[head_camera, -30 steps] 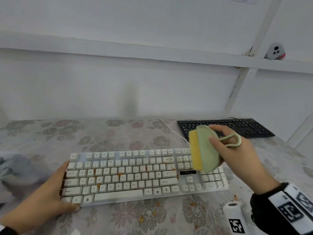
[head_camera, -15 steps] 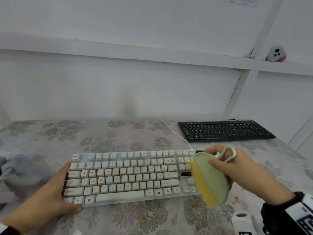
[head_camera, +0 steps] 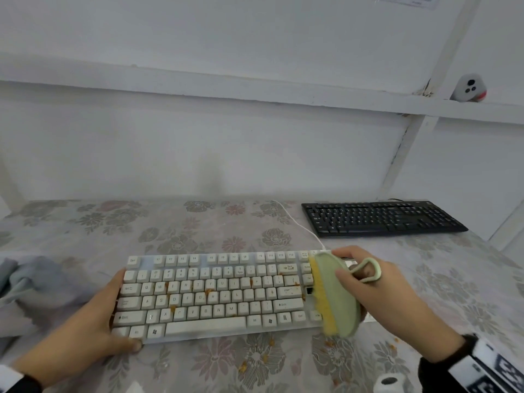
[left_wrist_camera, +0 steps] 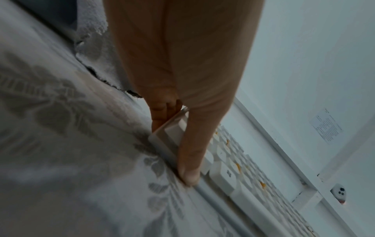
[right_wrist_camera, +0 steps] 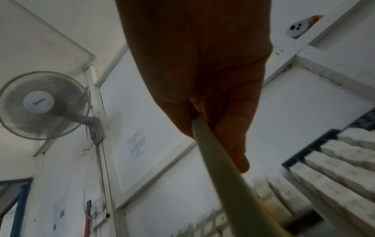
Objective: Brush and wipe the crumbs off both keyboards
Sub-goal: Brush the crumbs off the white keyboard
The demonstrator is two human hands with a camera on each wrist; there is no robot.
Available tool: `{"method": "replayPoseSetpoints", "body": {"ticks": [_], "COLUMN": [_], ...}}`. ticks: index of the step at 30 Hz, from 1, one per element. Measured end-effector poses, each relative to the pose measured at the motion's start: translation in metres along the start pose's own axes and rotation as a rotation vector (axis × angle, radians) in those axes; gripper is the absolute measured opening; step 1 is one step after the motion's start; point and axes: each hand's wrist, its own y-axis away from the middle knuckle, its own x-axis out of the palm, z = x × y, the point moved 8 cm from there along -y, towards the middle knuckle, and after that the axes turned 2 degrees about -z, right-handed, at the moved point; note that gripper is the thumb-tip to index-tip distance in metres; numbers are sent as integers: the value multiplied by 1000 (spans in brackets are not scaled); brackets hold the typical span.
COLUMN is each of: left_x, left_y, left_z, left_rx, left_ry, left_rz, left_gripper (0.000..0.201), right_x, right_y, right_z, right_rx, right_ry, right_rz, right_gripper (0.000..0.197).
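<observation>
1. Grey cloth point(head_camera: 31, 282): one, lying crumpled on the flowered tablecloth point(head_camera: 198, 228), left of the white keyboard; untouched. It is judged to be reserved for the wiping step.
2. Left hand point(head_camera: 93, 321): one, clamped on the left end of the white keyboard, thumb point(left_wrist_camera: 190, 154) laid along the front edge and fingers point(left_wrist_camera: 162, 115) curled round the end. The hold is best kept firm so the board is not shifted by the brush strokes.
3. White keyboard point(head_camera: 215, 293): one, lying flat at the centre of the table; the landmark for this list. Orange crumbs point(head_camera: 209, 291) are scattered among its middle key rows, too many and too small to be counted.
4. Loose crumbs on the tablecloth point(head_camera: 263, 357): several, just in front of the white keyboard's right half.
5. Green brush point(head_camera: 337, 296): one, yellow bristles point(head_camera: 321, 299) pressed on the keys at the white keyboard's right end. Strokes are best drawn one way, along the key rows and off an edge, with bristles worked into the gaps; crumbs are thus not driven back between keys.
6. Right hand point(head_camera: 377, 290): one, gripped round the brush body beside its loop handle.
7. Black keyboard point(head_camera: 382, 218): one, behind and to the right of the white keyboard, well apart; not yet attended to.
</observation>
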Motion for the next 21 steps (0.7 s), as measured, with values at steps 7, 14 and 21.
{"method": "replayPoseSetpoints", "body": {"ticks": [7,14,21], "left_x": [-4,-3,-2], "left_y": [2,1,0], "left_z": [-1,-3,1], "left_rx": [-16,-29,-25], "left_ry": [-37,-51,-63], "left_rz": [-72,-87,-68], "left_gripper": [114,116,109], "right_x": [-27,-6,-15], "right_y": [-9,-7,-2], "right_z": [18,8,11], "right_rx": [-44,-36,14], "right_ry": [-96,20,-42], "right_rz": [-152,-112,-28], "right_gripper": [20,23,19]}}
